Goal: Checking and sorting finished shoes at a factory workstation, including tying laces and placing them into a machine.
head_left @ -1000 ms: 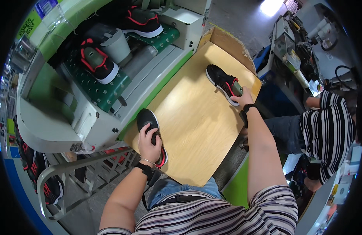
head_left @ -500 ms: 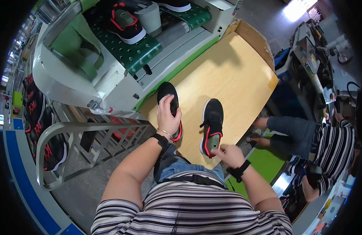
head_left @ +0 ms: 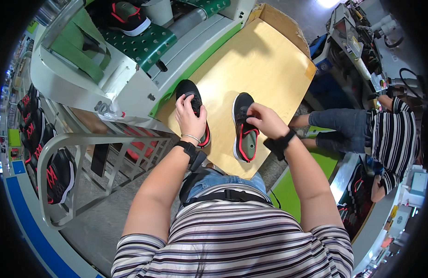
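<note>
Tabletop (head_left: 218,88): left fingers (head_left: 180,106) clasp one shoe (head_left: 187,87); right fingers (head_left: 257,110), grip unclear, reach second shoe (head_left: 249,140).

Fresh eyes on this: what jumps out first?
The pale board at centre, with a black-and-red shoe under the left hand and a second shoe at the right hand. Upper left, a similar shoe sits on a green perforated belt; a striped-shirted co-worker is far right.

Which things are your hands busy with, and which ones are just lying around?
In use:
- left shoe, under the left hand
- right shoe, with the right hand at its laces
- table, under both shoes

Just around, untouched by these hands:
- shoe on the belt
- green belt
- shoes by the rail
- rail
</note>
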Demonstrator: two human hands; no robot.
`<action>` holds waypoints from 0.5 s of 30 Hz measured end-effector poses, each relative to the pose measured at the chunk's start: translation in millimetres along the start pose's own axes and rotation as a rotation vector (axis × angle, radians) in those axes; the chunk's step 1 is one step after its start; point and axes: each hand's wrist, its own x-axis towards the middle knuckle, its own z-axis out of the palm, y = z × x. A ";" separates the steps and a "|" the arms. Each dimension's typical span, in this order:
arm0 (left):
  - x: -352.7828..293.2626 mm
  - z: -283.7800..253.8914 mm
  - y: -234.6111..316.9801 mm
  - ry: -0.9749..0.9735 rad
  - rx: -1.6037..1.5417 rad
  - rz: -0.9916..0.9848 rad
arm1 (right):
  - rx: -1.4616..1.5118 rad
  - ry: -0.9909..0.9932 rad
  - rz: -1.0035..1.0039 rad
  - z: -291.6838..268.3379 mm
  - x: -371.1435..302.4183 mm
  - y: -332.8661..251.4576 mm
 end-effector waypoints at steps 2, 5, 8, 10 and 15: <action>-0.7 0.0 -0.1 0.000 -0.004 -0.006 | -0.079 0.137 -0.222 6.0 -35.8 6.2; 0.8 0.8 4.1 0.008 -0.007 0.002 | -0.510 0.310 -0.401 32.6 -81.4 19.3; 0.8 0.4 3.2 0.006 -0.002 0.018 | -0.482 0.422 -0.367 55.8 -82.8 39.6; 1.2 0.8 2.8 -0.001 -0.003 0.025 | -0.527 0.499 -0.331 53.0 -63.6 35.2; 3.0 -1.1 1.6 -0.055 -0.018 -0.001 | -0.577 0.523 -0.233 43.6 -44.9 31.9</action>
